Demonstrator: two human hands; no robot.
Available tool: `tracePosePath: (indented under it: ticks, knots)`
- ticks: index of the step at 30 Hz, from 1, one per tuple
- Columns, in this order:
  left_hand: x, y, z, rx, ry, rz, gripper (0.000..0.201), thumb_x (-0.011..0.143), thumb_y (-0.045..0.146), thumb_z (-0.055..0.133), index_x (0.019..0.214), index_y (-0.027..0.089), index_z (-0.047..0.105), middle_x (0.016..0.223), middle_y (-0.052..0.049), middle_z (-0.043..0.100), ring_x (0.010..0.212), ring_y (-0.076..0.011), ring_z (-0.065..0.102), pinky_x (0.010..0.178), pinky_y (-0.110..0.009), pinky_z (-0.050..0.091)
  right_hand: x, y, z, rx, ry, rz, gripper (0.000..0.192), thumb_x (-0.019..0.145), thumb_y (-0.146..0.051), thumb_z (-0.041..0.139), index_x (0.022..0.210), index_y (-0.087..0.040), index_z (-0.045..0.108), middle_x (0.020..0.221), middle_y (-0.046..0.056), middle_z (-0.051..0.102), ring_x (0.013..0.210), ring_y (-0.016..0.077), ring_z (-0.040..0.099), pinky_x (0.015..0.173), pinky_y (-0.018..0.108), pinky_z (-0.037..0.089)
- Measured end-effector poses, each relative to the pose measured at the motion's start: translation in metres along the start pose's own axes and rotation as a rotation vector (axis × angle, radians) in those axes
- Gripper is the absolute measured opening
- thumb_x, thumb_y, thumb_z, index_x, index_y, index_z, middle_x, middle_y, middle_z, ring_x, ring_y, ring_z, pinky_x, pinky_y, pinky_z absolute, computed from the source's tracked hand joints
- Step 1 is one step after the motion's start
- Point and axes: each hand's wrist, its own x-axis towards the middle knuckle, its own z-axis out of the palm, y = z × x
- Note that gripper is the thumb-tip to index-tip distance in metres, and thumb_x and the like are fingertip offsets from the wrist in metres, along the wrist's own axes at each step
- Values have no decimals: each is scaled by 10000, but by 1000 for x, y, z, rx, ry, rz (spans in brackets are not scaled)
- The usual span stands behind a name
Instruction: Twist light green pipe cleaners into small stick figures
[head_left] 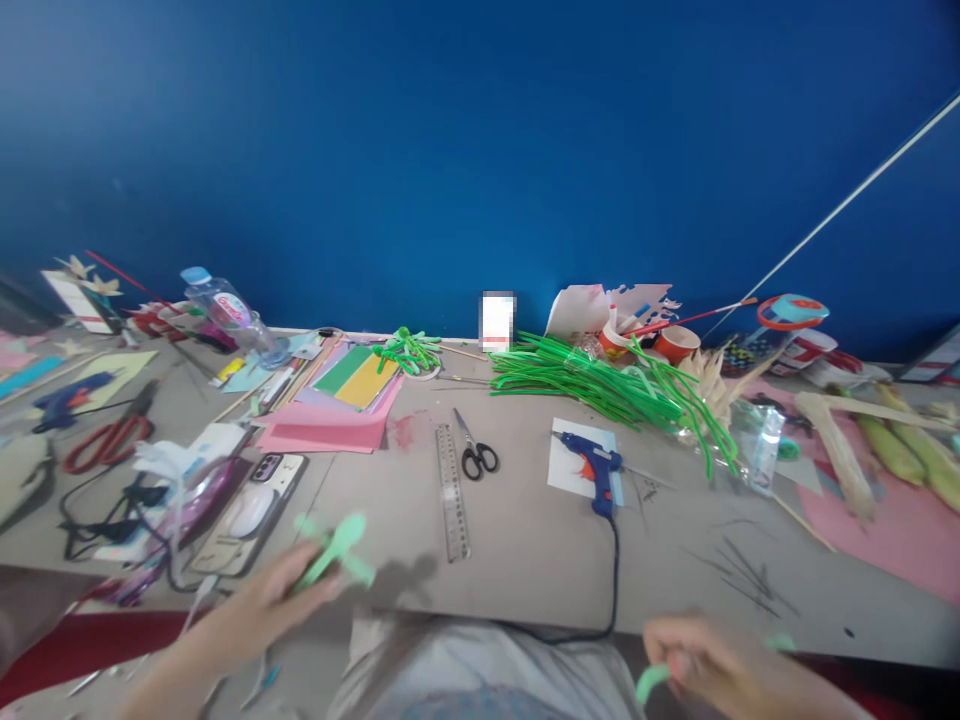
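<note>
My left hand (296, 585), fingers closed, holds a light-green petal shape (345, 540) with several lobes, smeared by motion, over the table's front edge. Low at the right, my right hand (697, 655) pinches a curved light-green strip (651, 683). Another pale-green bit (780, 641) shows behind that hand, blurred. Between the hands and the wall lie a clear ruler (450, 490), black-handled scissors (476, 455) and a blue glue gun (600, 468) on white paper. Behind the glue gun spreads a bundle of green pipe cleaners (585, 378).
Pink and coloured sheets (330, 432) lie left of centre, with green loops (409, 350) behind. A phone (255, 510), red-handled scissors (109, 440) and a water bottle (232, 312) are at left. The glue gun's cord (616, 590) crosses the front edge. Corn husks (840, 450) lie at right.
</note>
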Motion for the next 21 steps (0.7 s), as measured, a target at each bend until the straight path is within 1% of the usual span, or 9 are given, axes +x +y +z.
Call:
tracePosePath:
  ticks: [1,2,5,8,10,12,14,17,21]
  knots:
    - [20,31,2,-99,-71,45,371,675,543,588,792,193,622,616,43,496,599,-113,419,529,-218,336,14,-19,-16,24,-33,-66,432,890,-528,345,647,-248,568,623,7,604,595,165,570,558,238,423]
    - [40,61,6,-221,-120,98,361,712,520,568,847,188,607,625,46,467,551,-93,382,503,-216,313,29,-37,-31,28,14,-119,408,913,-478,339,666,-240,561,639,5,602,603,157,557,566,236,405]
    - [95,138,25,-507,-204,231,322,799,440,498,915,156,596,644,29,447,474,-68,334,447,-210,273,72,-82,-63,17,233,-311,259,907,-360,422,751,-226,578,696,7,610,602,143,518,568,239,366]
    - [127,193,41,-670,-316,360,236,817,354,513,892,146,596,647,23,453,454,-56,360,439,-201,298,111,-114,-79,31,375,-463,203,891,-327,475,755,-213,575,674,-7,587,603,132,489,554,229,343]
    - [138,217,48,-724,-296,473,225,832,350,513,894,148,590,650,15,484,492,-69,440,471,-201,346,134,-127,-86,83,472,-512,205,890,-331,481,758,-204,571,665,-14,574,593,120,481,545,222,338]
    - [146,232,53,-767,-266,541,234,830,363,535,911,149,585,656,10,514,512,-79,482,500,-208,380,155,-133,-90,181,547,-523,173,898,-294,454,814,-201,573,661,-19,576,587,113,498,550,218,358]
    - [152,237,58,-811,-286,561,234,827,373,548,826,142,584,649,3,521,541,-88,504,533,-216,402,174,-133,-92,280,600,-526,160,892,-296,462,859,-197,582,686,-7,602,640,126,552,595,227,404]
    - [160,234,65,-863,-321,539,256,823,354,563,691,135,555,604,15,467,520,-70,451,516,-206,370,195,-127,-91,345,687,-485,173,862,-320,515,898,-189,622,753,21,642,675,144,584,604,243,432]
    - [165,227,72,-947,-370,474,192,799,307,595,708,141,559,625,26,437,496,-53,383,470,-202,299,205,-120,-86,359,719,-509,196,854,-318,531,899,-198,680,901,56,684,795,175,613,647,263,457]
